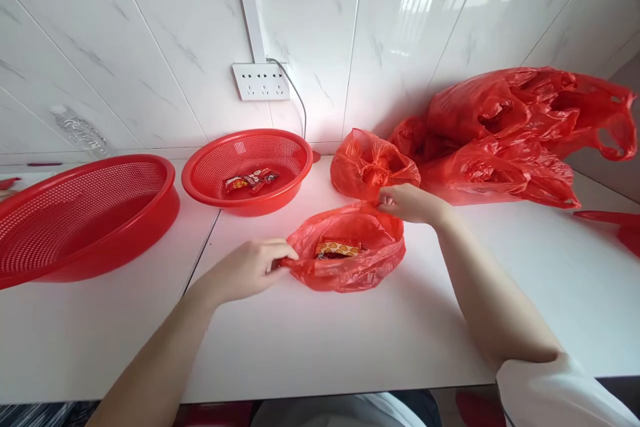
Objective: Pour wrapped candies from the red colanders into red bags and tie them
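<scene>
A small red plastic bag [365,265] lies open on the white table [320,340] in front of me. My left hand [247,268] pinches its left rim, fingers closed on the plastic. My right hand [409,203] grips the far right rim, also closed on the plastic. The two hands hold the bag's mouth apart. Inside lies an orange and yellow snack packet [337,248].
A second red bag [370,163] sits just behind. A heap of red bags [505,137] fills the back right. A red colander [249,170] with a few packets [251,181] stands at the back, a larger red colander [75,217] at left. A wall socket [261,81] hangs above.
</scene>
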Tool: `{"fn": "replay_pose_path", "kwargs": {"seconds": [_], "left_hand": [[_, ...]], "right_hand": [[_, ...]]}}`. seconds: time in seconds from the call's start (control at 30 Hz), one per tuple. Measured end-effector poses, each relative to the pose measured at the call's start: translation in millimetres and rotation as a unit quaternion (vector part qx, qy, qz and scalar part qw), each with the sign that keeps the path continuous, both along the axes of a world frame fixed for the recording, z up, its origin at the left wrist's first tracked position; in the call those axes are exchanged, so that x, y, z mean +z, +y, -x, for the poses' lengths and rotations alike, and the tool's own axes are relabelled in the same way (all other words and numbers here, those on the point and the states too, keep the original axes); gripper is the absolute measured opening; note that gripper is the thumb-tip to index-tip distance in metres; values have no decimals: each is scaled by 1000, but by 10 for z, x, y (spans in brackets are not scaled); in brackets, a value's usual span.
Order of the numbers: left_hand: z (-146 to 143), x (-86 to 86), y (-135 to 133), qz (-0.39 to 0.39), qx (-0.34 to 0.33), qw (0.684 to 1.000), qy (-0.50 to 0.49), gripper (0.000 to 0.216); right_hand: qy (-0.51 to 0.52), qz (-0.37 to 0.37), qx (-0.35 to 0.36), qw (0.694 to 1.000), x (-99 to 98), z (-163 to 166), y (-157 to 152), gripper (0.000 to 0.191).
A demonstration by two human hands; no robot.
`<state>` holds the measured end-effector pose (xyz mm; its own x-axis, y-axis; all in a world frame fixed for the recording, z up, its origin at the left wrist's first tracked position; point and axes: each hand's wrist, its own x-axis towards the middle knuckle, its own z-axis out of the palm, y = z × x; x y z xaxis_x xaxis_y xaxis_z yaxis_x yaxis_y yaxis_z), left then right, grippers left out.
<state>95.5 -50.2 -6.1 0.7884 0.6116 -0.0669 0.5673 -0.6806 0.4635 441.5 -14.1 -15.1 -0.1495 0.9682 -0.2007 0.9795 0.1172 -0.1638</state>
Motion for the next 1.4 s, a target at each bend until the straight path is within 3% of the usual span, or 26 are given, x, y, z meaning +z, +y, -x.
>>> {"fn": "replay_pose_path", "kwargs": {"seconds": [0.07,0.13,0.27,0.33,0.37,0.43,0.53,0.6,0.67,0.77,0.9,1.0,1.07,1.13,1.23,1.3,1.4], "left_hand": [[85,140,74,-30,54,998,-15,24],[153,321,179,-71,97,992,-26,23],[132,746,427,-87,178,971,-130,18],[38,925,513,-69,224,937,-258,15],[-21,990,539,-72,235,913,-325,14],[-135,1062,559,-82,240,862,-440,14],[-241,1051,555,-60,261,821,-504,19],[-248,1009,557,-11,286,830,-478,27],[-214,970,563,28,297,849,-435,33],[-130,924,562,11,291,886,-362,44],[-88,809,588,-7,269,930,-249,49],[-150,724,640,11,294,922,-250,29],[-215,728,642,38,303,902,-306,27],[-274,784,609,89,271,870,-402,32],[-323,870,578,148,221,803,-533,34],[-335,870,620,171,230,770,-570,29],[-372,799,713,248,239,741,-577,18]], "right_hand": [[96,-48,-23,994,166,-44,-49,14],[249,-87,-30,964,354,-60,-109,18],[511,-193,-23,837,693,53,-160,26],[562,-255,-11,787,799,154,-153,29],[568,-274,2,776,831,203,-150,31],[541,-280,29,793,852,281,-154,34],[435,-261,30,861,811,329,-178,26],[366,-262,-1,893,772,323,-186,17],[321,-279,-41,904,750,309,-179,17],[314,-300,-83,897,755,313,-150,23],[370,-303,-61,876,784,383,-118,26],[335,-253,-20,907,782,437,-116,33],[276,-197,-10,941,778,459,-123,25],[256,-175,-5,951,780,472,-130,15],[301,-217,-2,929,778,471,-107,16],[344,-254,-17,904,756,460,-54,17],[461,-317,-44,828,713,471,46,21]]}}
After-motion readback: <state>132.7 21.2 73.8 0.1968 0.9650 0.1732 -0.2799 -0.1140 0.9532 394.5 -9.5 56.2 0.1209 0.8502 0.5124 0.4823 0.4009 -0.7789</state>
